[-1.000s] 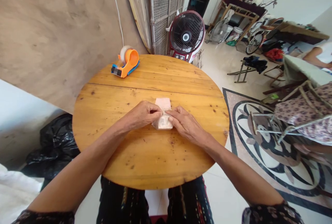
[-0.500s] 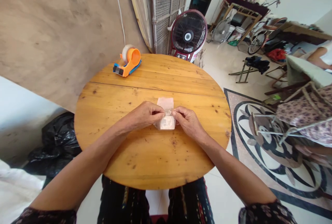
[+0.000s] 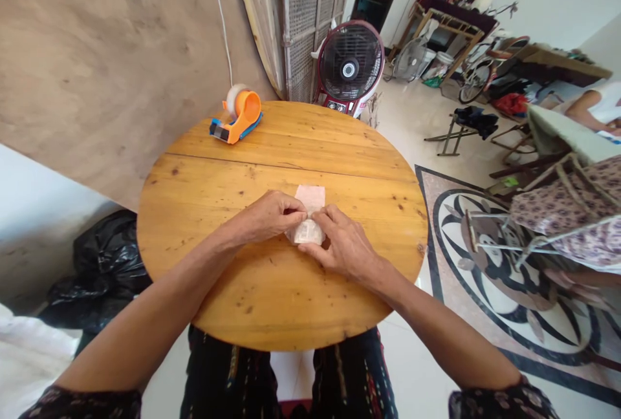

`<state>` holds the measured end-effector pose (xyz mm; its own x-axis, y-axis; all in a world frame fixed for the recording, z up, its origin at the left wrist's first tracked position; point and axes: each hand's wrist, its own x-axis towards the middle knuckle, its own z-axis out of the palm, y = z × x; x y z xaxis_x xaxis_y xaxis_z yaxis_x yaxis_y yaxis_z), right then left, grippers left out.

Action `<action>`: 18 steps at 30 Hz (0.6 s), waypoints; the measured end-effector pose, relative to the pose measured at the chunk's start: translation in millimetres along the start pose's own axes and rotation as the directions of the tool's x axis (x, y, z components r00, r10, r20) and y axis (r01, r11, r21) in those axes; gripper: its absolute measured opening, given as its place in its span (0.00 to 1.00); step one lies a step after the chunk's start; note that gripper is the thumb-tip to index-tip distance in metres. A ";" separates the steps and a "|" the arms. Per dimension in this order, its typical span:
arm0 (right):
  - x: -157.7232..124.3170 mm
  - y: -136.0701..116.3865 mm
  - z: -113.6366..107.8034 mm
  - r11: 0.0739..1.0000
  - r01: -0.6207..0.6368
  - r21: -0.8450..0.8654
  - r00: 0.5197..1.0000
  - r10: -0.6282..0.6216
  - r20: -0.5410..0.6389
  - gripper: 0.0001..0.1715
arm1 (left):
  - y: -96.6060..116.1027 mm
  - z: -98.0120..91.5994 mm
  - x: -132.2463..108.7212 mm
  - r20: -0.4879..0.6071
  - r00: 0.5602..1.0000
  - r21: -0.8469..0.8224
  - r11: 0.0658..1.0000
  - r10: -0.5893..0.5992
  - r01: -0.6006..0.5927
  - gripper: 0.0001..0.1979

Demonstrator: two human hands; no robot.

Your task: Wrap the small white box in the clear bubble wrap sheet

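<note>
A small pale pink packet in clear wrap lies near the middle of the round wooden table. My left hand pinches its left side with the fingers closed on it. On the right, my right hand curls around the packet, thumb under its near edge. Only the far flap and a patch of the packet's body show between my fingers.
An orange tape dispenser stands at the table's far left edge. A red floor fan sits just behind the table. Black bags lie on the floor at left. Furniture and another person's arm are at the far right.
My right hand has slid in over the packet's right side and now wraps it from below. The left hand keeps its pinch in the same place.
</note>
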<state>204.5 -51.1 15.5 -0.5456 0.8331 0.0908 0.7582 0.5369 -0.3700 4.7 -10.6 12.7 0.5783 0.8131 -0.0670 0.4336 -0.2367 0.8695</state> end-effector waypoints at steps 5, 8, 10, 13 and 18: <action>9.0 9.7 -7.4 0.997 0.045 0.057 0.998 -0.047 0.045 0.24 | -4.4 2.5 4.1 -0.032 0.999 -0.068 0.997 -0.022 0.020 0.13; 23.7 21.3 -18.1 0.981 0.053 0.184 0.990 -0.076 0.121 0.22 | -8.6 3.9 8.1 -0.084 0.993 -0.138 0.988 -0.088 0.076 0.17; 36.7 29.4 -23.2 0.966 0.035 0.258 0.977 -0.087 0.194 0.23 | -10.4 3.7 9.6 -0.102 0.985 -0.164 0.979 -0.142 0.124 0.19; 54.4 40.0 -25.6 0.938 0.007 0.347 0.947 -0.118 0.300 0.27 | -10.0 1.3 9.1 -0.158 0.968 -0.133 0.976 -0.194 0.173 0.19; 61.5 47.2 -21.4 0.935 -0.021 0.353 0.958 -0.081 0.274 0.31 | -6.7 -4.0 5.6 -0.205 0.963 -0.121 0.981 -0.174 0.152 0.15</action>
<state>214.4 28.3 23.4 -0.6824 0.7181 -0.1364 0.5951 0.4375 -0.6741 2.2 -2.3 8.5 0.3402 0.9332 -0.1158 0.4293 -0.0446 0.9021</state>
